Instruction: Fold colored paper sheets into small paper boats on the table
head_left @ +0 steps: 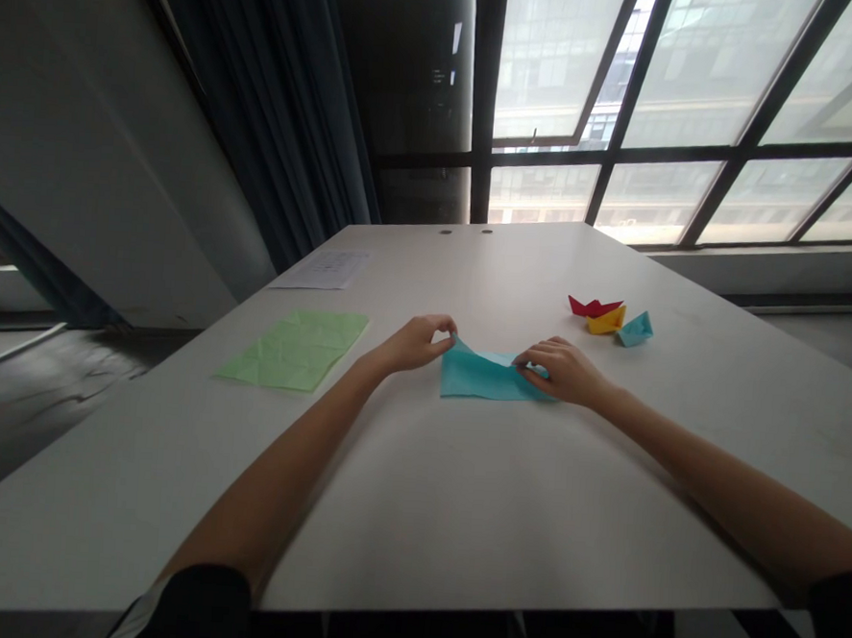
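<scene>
A folded sheet of blue paper (484, 378) lies in front of me on the white table, its upper layer lifted and bowed along the far edge. My left hand (423, 342) pinches the paper's far left corner between thumb and fingers. Toward the other end, my right hand (557, 367) grips the upper layer near the far right, its fingers closed and covering that corner. The near edge of the paper rests flat on the tabletop.
Left of my hands lies a creased green paper sheet (298, 350). Behind it is a white printed sheet (324, 269). Folded paper boats in red (591, 308), yellow (606, 320) and blue (636, 330) sit together at the right. The white table (457, 513) has its near edge by my body.
</scene>
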A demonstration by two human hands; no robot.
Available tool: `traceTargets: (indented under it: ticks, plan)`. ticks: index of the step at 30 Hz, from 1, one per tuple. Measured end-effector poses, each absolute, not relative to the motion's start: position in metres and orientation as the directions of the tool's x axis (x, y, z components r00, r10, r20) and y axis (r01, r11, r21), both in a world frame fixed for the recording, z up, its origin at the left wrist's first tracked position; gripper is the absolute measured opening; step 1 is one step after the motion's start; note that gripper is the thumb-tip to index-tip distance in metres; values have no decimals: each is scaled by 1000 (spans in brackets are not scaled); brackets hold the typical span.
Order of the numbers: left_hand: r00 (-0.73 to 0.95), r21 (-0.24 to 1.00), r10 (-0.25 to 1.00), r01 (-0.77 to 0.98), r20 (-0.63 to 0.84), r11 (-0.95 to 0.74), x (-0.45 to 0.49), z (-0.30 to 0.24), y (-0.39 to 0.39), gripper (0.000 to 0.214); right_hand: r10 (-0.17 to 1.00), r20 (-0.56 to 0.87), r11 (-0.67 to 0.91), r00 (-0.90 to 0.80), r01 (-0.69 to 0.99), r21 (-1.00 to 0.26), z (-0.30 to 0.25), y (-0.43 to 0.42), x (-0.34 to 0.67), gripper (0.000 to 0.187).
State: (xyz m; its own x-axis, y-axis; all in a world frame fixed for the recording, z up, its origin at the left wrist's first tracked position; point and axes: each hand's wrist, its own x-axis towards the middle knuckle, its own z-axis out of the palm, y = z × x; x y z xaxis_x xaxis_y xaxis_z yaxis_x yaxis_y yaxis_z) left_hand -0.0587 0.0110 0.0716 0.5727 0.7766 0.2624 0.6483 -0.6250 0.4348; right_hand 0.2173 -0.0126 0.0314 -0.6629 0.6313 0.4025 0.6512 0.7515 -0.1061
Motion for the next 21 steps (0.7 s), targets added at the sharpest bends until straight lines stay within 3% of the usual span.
traceTargets:
  ticks: [3,6,9,13,16,21]
  plan:
    - [507,495,830,673,234,-550,-62,68,12,57,745,453,642,-490,711,-286,35,-8,220,25]
    - [479,572,874,697,78,-433,-66,64,14,80,841,434,517,-323,716,-469,43,0,224,27]
    - [505,703,862,626,-34,-339,-70,64,16,69,933,330,345,-146,628,-698,49,8,228,29]
    - [572,818,816,505,-78,-276,-74,65,19,58,997,68,71,-22,349,-934,46,18,234,31]
    - [545,819,833,521,-100,-242,-77,59,24,50,999,-31,-22,-23,313,-949,34,24,238,32]
    - [430,780,894,599,-122,-181,-80,44,31,24,993,111,117,-47,610,-784,14,34,247,39]
